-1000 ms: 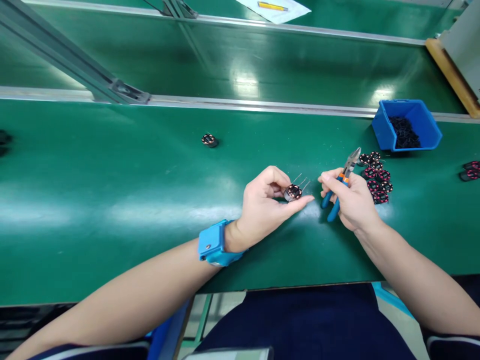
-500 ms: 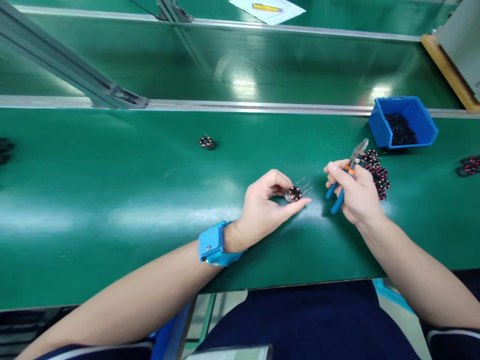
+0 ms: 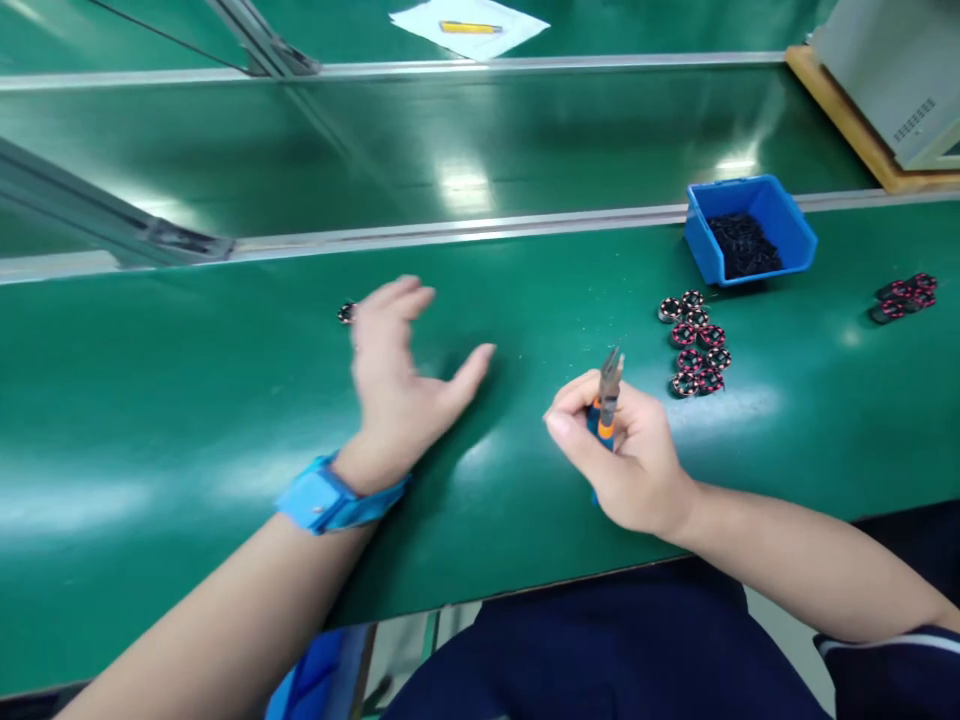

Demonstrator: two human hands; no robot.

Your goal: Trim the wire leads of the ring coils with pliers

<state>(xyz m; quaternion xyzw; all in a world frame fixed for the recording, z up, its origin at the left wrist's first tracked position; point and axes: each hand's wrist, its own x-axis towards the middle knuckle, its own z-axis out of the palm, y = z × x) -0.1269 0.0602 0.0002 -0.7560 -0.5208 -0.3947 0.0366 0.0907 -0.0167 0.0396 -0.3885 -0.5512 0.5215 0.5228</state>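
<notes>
My left hand hovers over the green bench with fingers spread and nothing in it, a blue strap on its wrist. Its fingertips are next to a small round wound part lying on the bench, partly hidden by the fingers. My right hand is closed round blue-and-orange-handled cutting pliers, jaws pointing up. A cluster of several round black-and-pink wound parts lies to the right of the pliers.
A blue bin of small black pieces stands at the back right. More round parts lie at the far right. A metal rail runs across behind the bench. Paper with a yellow pen lies far back.
My left hand let go of the wound part it was holding and swung left with fingers spread, toward the lone part. My right hand with the pliers drew back toward me. The view turned.
</notes>
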